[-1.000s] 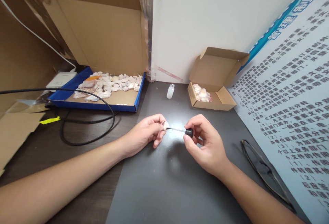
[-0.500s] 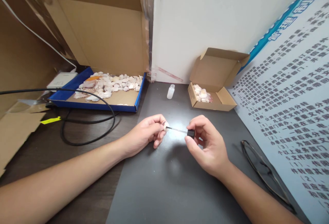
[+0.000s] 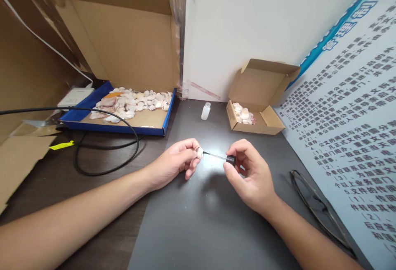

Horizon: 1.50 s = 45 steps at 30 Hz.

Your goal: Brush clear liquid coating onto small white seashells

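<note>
Between thumb and fingers, my left hand (image 3: 182, 157) pinches a small pale seashell (image 3: 199, 153) with darker markings. My right hand (image 3: 250, 175) is closed on the black cap of a thin brush applicator (image 3: 230, 160). The applicator's stem points left, and its dark tip is at the shell's right edge; whether it touches cannot be made out. Behind the hands, a small frosted bottle (image 3: 205, 112) stands upright on the grey mat (image 3: 185, 228), its neck uncapped.
At the back left, a blue-edged cardboard box (image 3: 142, 130) holds many shells. A smaller open carton (image 3: 255, 128) with shells is at the back right. A black cable (image 3: 102, 174) loops on the left; eyeglasses (image 3: 321, 210) lie by the printed board (image 3: 349, 138).
The brush tip and black cap have shifted slightly right, so the tip sits nearer the shell's edge than over its face. My left hand has barely moved.
</note>
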{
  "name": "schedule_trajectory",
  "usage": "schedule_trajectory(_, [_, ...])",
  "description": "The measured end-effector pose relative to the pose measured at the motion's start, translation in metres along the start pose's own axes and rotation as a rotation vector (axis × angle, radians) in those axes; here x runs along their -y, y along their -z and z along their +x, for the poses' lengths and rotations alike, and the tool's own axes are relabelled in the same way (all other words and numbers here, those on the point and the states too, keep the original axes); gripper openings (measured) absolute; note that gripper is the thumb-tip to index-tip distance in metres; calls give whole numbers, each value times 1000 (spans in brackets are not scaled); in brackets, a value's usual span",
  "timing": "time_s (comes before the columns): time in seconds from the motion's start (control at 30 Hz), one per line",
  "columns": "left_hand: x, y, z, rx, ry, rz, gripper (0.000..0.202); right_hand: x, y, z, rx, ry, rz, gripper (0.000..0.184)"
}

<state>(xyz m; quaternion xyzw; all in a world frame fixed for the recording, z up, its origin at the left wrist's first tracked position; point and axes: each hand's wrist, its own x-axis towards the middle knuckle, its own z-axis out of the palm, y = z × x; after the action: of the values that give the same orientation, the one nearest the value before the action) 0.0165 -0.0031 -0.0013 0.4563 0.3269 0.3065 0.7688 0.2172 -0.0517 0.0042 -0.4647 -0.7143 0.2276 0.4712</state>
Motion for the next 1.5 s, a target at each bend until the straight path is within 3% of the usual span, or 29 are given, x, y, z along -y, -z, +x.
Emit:
schedule_trajectory(0.3, [2, 1, 0, 2, 0, -1, 16, -1, 0, -2, 74, 37, 48, 19])
schedule_trajectory(0.67, [1, 1, 0, 2, 8, -1, 17, 1, -2, 3, 5, -36, -21, 13])
schedule_trajectory(1.5, [2, 2, 0, 17, 3, -6, 16, -1, -1, 3, -4, -28, -48, 12])
